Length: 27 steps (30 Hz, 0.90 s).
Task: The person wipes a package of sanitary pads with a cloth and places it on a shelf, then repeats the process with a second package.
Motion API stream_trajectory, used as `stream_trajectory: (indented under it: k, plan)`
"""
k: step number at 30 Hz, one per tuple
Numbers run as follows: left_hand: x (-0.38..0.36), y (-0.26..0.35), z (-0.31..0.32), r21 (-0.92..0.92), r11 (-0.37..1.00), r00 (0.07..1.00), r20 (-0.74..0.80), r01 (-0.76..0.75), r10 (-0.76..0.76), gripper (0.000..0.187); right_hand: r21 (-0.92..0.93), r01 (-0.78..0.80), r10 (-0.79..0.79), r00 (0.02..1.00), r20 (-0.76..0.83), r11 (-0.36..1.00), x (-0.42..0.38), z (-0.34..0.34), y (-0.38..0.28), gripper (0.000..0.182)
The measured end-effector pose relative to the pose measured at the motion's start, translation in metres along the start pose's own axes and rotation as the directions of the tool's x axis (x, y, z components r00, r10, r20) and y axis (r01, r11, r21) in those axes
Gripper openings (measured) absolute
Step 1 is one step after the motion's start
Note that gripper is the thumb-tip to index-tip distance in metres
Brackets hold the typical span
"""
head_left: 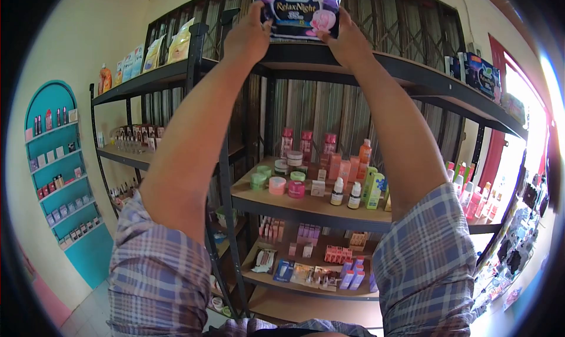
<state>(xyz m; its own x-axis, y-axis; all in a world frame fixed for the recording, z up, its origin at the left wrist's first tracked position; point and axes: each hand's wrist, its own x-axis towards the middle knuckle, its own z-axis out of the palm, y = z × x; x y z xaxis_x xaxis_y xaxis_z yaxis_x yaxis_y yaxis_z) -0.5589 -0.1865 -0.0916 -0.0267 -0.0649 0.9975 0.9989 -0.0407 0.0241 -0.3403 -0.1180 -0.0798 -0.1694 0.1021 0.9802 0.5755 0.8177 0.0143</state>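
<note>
A dark blue pack of sanitary pads [297, 10], marked "Relax Night" with a pink flower, is held up at the top of the view. My left hand [247, 36] grips its left side, the thumb across the front. On the other side, my right hand [348, 42] presses its thumb at the lower right corner. Both arms reach up, and the pack's lower edge overlaps the front of the black top shelf [400, 66]. Similar dark packs [481, 75] stand at that shelf's right end.
Yellow pouches [179, 43] stand on the upper left shelf. Below my arms, the middle shelf [259, 199] bears jars, bottles and boxes, including a green box [372, 188]. Small packaged goods [315, 275] lie lower down. A turquoise wall niche [88, 254] is at left.
</note>
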Motion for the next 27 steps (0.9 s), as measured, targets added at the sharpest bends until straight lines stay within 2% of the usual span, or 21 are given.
stream_trajectory:
  k: [1, 2, 3, 5, 6, 8, 11, 13, 16, 17, 19, 22, 26, 27]
  plan:
    - [0.003, -0.003, 0.004, -0.002, 1.000, 1.000, -0.009, 0.000, 0.000, 0.042, -0.118, -0.018, 0.012, 0.999, -0.046, 0.993, 0.003, 0.011, 0.002, 0.083]
    - [0.002, -0.006, 0.006, 0.026, 0.999, 0.998, 0.058, 0.030, -0.031, 0.043, -0.234, -0.042, 0.022, 0.996, -0.088, 0.971, 0.006, 0.021, 0.005, 0.076]
    - [0.002, -0.011, 0.012, 0.054, 0.997, 0.990, 0.124, 0.061, -0.067, 0.044, -0.239, -0.036, 0.015, 0.996, -0.086, 0.970, 0.009, 0.023, -0.002, 0.076]
    - [0.002, -0.023, 0.023, 0.072, 0.995, 0.990, 0.114, 0.072, -0.080, 0.040, -0.413, -0.197, 0.266, 0.957, 0.116, 0.889, 0.012, 0.020, -0.019, 0.069]
    - [0.002, -0.028, 0.027, 0.101, 0.993, 0.988, 0.138, 0.056, -0.070, 0.039, -0.419, -0.197, 0.270, 0.955, 0.122, 0.886, 0.013, 0.022, -0.020, 0.069]
    - [0.003, -0.036, 0.034, 0.126, 0.991, 0.984, 0.168, 0.044, -0.065, 0.039, -0.376, -0.308, 0.337, 0.941, 0.012, 0.874, 0.016, 0.025, -0.024, 0.062]
    - [0.003, -0.040, 0.030, 0.079, 0.994, 0.980, 0.178, 0.069, -0.083, 0.040, -0.331, -0.340, 0.364, 0.931, 0.013, 0.880, 0.022, 0.024, -0.026, 0.059]
    - [0.005, -0.040, 0.029, 0.140, 0.983, 0.944, 0.291, 0.118, -0.154, 0.042, -0.310, -0.324, 0.344, 0.939, 0.008, 0.894, 0.026, 0.032, -0.022, 0.055]
    - [0.009, -0.041, 0.029, 0.197, 0.978, 0.944, 0.302, 0.072, -0.131, 0.045, -0.358, -0.355, 0.379, 0.925, -0.002, 0.864, 0.030, 0.036, -0.023, 0.055]
    - [0.013, -0.042, 0.029, 0.197, 0.978, 0.945, 0.299, 0.073, -0.131, 0.045, -0.382, -0.372, 0.409, 0.912, 0.016, 0.846, 0.030, 0.035, -0.025, 0.054]
    - [0.019, -0.042, 0.025, 0.212, 0.976, 0.904, 0.409, 0.039, -0.125, 0.048, -0.407, -0.388, 0.439, 0.898, 0.035, 0.827, 0.031, 0.035, -0.027, 0.053]
    - [0.017, -0.045, 0.026, 0.126, 0.992, 0.924, 0.380, 0.003, -0.051, 0.050, -0.448, -0.386, 0.457, 0.887, 0.059, 0.807, 0.030, 0.036, -0.026, 0.051]
    - [0.022, -0.050, 0.033, 0.129, 0.991, 0.904, 0.427, -0.022, -0.036, 0.051, -0.479, -0.347, 0.450, 0.885, 0.116, 0.806, 0.030, 0.039, -0.020, 0.051]
    - [0.023, -0.049, 0.034, 0.158, 0.986, 0.891, 0.439, 0.047, -0.112, 0.051, -0.492, -0.344, 0.456, 0.881, 0.124, 0.799, 0.030, 0.039, -0.020, 0.051]
